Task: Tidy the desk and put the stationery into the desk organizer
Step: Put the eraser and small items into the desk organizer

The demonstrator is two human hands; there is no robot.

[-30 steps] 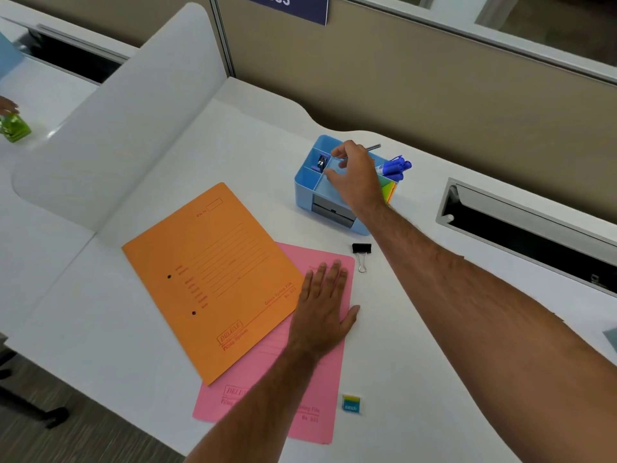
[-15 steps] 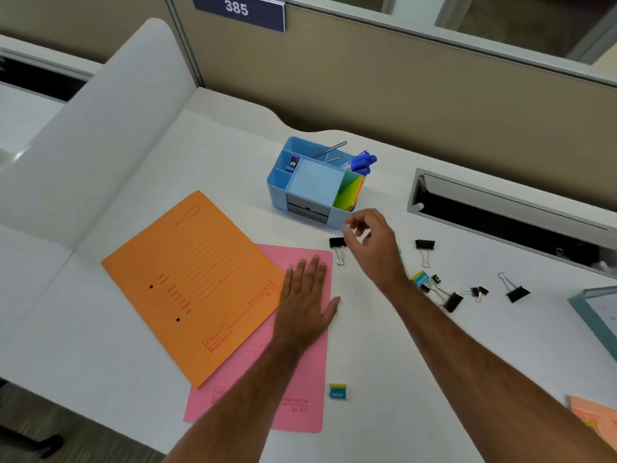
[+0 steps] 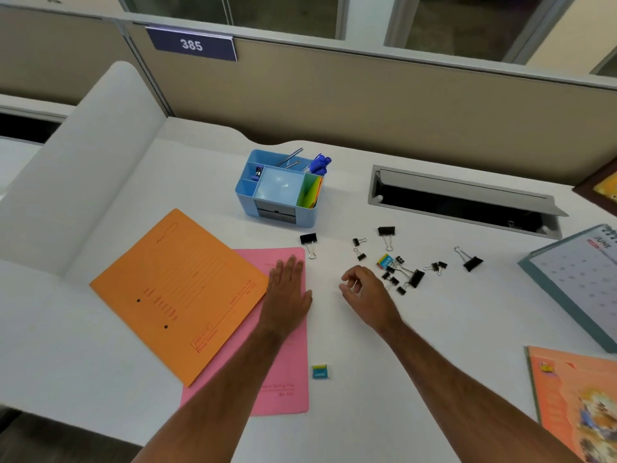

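Two folders lay on the white desk (image 3: 434,329). The orange folder (image 3: 177,292) sat on top of the pink folder (image 3: 283,372), covering its left part. Both long sides ran from near the person away toward the wall, tipped a bit.

The left hand (image 3: 288,294) lay flat on the pink folder with its fingers straight. It held nothing.

One blue desk organizer (image 3: 278,188) stood past the left hand, toward the wall. Blue pens (image 3: 319,163) stuck up from its back corner, leaning right. Bright sticky notes (image 3: 312,195) filled its right slot.

One small blue and yellow eraser (image 3: 320,371) lay near the pink folder's right edge, between the two arms.

The right hand (image 3: 365,289) hovered just right of the left hand. Its fingers were loosely curled, and its thumb and first finger were close together. I could not see anything in it.

One big black clip (image 3: 309,242) lay between the hands and the organizer, its wire handles pointing toward the person. More black clips (image 3: 412,279) lay scattered just right of the right hand, too jumbled to count well. A second little eraser (image 3: 385,261) sat among them.

One calendar (image 3: 581,279) lay far right.
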